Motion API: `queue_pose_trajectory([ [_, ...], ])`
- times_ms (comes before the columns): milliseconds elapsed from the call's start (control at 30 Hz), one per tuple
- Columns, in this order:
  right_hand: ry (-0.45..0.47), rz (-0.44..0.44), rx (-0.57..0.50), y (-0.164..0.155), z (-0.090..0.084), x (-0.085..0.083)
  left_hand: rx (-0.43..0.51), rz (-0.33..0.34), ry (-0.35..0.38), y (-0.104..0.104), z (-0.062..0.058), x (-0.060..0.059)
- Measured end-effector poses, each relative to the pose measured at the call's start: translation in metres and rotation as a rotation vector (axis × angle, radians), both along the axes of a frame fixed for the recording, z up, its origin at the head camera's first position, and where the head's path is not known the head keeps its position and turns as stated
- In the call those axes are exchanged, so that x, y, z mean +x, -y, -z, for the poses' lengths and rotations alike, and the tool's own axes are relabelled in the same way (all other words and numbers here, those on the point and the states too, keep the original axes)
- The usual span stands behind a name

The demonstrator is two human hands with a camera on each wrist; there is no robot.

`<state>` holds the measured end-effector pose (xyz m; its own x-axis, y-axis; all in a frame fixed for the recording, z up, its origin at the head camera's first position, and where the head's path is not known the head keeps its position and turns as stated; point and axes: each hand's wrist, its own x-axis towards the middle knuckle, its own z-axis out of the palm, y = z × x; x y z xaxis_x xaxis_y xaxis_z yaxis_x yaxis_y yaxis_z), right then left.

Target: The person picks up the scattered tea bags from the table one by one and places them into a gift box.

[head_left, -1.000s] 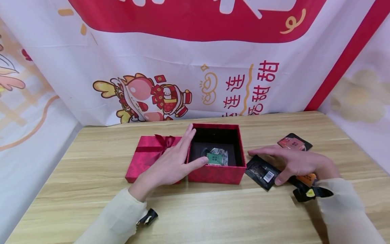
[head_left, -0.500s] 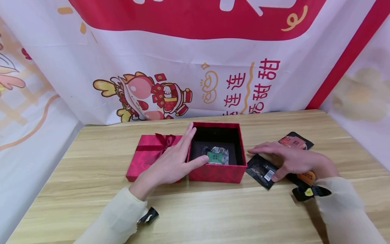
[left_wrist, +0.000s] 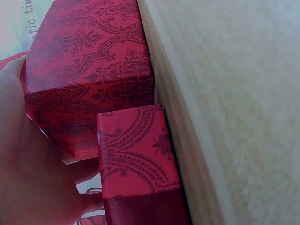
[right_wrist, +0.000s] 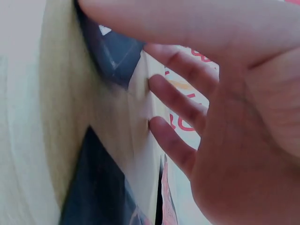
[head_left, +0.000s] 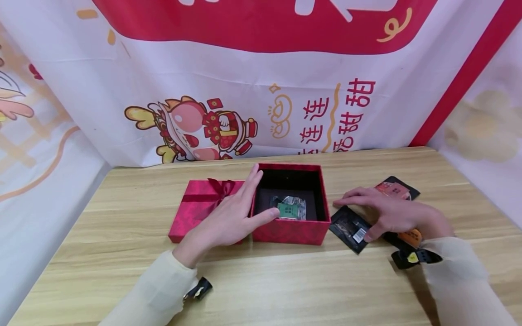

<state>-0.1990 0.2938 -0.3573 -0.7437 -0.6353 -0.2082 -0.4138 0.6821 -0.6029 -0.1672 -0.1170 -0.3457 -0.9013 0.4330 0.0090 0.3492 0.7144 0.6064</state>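
Resting flat on the pale wood-grain worktop (head_left: 285,285), the right hand (head_left: 393,213) lies with straight fingers over a glossy black packet (head_left: 350,227), the thumb tip on its barcode label. The left hand (head_left: 230,217), fingers likewise extended, presses against the left wall of the square red patterned box (head_left: 291,228), thumb on its front rim. Inside sits a crinkled foil sachet (head_left: 290,208). Behind the left hand lies the ribboned lid (head_left: 200,201).
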Motion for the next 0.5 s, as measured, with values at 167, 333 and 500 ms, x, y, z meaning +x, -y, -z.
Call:
queue_pose_trajectory([
  [167,-0.007,0.010,0.012,-0.0014,-0.0018,0.0016,0.003,0.001,0.002,-0.0004,0.0005,-0.0001],
  [333,-0.004,0.023,0.025,0.0002,-0.0035,0.0025,0.000,-0.002,0.002,-0.0001,-0.0002,0.0004],
  [500,-0.063,0.068,0.049,0.0028,-0.0014,0.0019,0.000,-0.003,0.002,-0.0005,-0.0011,0.0007],
])
